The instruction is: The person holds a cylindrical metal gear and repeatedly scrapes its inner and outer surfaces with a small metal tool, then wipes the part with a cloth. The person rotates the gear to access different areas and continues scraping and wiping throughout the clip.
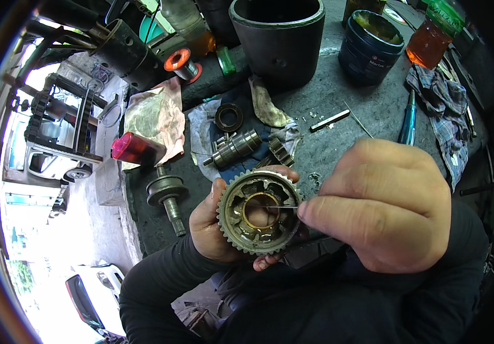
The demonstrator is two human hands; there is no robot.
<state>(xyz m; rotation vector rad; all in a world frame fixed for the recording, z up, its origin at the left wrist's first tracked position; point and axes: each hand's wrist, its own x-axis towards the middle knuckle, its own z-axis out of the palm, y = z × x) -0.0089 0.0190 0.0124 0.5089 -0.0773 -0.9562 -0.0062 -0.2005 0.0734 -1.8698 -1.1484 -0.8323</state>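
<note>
A toothed metal gear ring (225, 223) faces up towards me, with a brass-coloured inner ring (247, 219) at its centre and shiny wet patches inside. My left hand (212, 232) grips it by its outer edge. Between the fingers of my right hand (380, 210) is a thin metal pick or wire (287, 207), whose tip reaches over the central opening. Beyond the gear, a machined metal shaft part (238, 148), a dark ring (229, 117) and a small pinion gear (280, 151) lie on cloths. A splined shaft with a disc (167, 189) lies to the left.
A black bucket (277, 47), an open grease tub (371, 47) and a jar of red liquid (429, 43) stand at the back. A red bottle (137, 147) and solder spool (182, 65) are at left. A screwdriver (408, 124) and checked rag (444, 116) lie at right.
</note>
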